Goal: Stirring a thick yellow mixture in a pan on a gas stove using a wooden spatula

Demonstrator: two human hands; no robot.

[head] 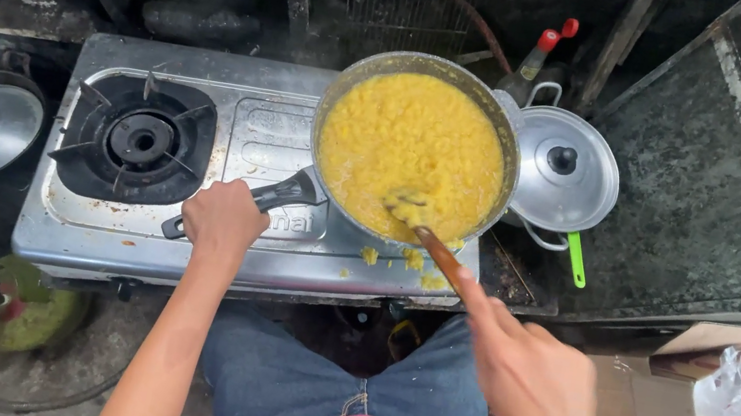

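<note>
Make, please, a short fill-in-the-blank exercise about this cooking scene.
1. The left hand grips the pan's black ____.
2. The food in the pan is ____ in colour.
3. The right hand holds a wooden ____.
4. The free burner lies to the pan's ____.

Missing words: handle; yellow; spoon; left

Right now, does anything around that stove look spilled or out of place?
Yes. Small clumps of the yellow food lie spilled on the steel stove top, just below the pan rim near the wooden spoon. The pan also overhangs the stove's right end.
</note>
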